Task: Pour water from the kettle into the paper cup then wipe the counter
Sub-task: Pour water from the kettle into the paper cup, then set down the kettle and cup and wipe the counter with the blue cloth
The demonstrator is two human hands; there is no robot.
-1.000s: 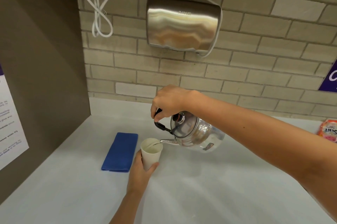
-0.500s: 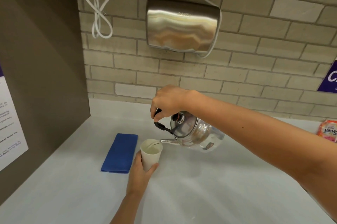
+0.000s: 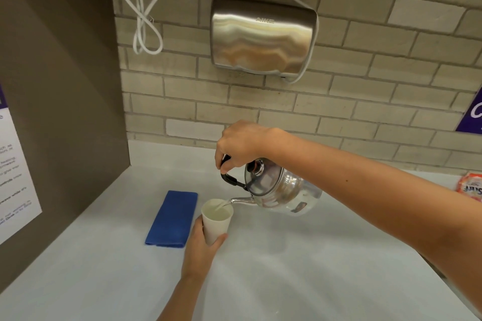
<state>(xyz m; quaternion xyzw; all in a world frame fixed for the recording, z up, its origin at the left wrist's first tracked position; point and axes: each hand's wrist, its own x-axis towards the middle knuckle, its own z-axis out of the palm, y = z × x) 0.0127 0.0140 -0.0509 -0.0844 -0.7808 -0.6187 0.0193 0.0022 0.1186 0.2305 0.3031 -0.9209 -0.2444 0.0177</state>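
A shiny steel kettle [image 3: 281,190] hangs tilted to the left above the pale counter [image 3: 300,268], its thin spout over the rim of a white paper cup [image 3: 216,219]. A thin stream of water runs from the spout into the cup. My right hand [image 3: 242,145] grips the kettle's black handle from above. My left hand [image 3: 200,250] wraps around the lower part of the cup from the near side, and the cup leans slightly. A folded blue cloth [image 3: 173,219] lies flat on the counter just left of the cup.
A steel hand dryer [image 3: 263,36] with a white looped cord [image 3: 143,23] hangs on the brick wall behind. A dark side panel [image 3: 60,112] with a printed notice closes off the left. An orange-and-white packet [image 3: 470,187] lies at the far right.
Both hands, the kettle and the cup hold nearly the same pose. Water keeps running into the cup.
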